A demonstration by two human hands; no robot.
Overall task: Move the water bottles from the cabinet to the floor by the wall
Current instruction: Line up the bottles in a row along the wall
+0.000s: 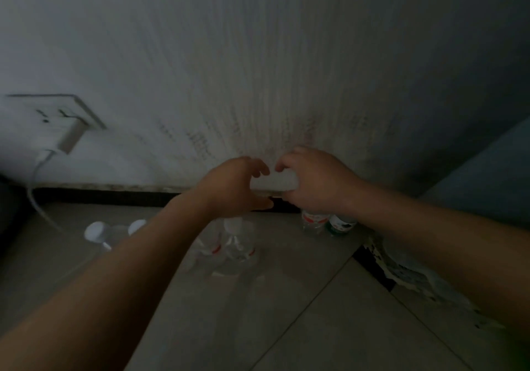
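Note:
Several clear water bottles stand on the tiled floor by the wall [258, 83]. Two with red labels [235, 246] are below my left hand [238, 187], which hovers above them with fingers loosely curled and holds nothing. Two white-capped bottles [96, 231] stand further left, partly hidden by my left forearm. My right hand [315, 182] curls down over the tops of a red-labelled bottle [312, 221] and a green-labelled bottle [341, 224] next to the baseboard; their caps are hidden under my palm.
A wall socket [57, 112] at left holds a white charger [70, 138], and its cable [40, 198] hangs down to the floor. A dark baseboard [100, 195] runs along the wall. Peeling paint marks the corner [401, 273] at right. The picture is dim and blurred.

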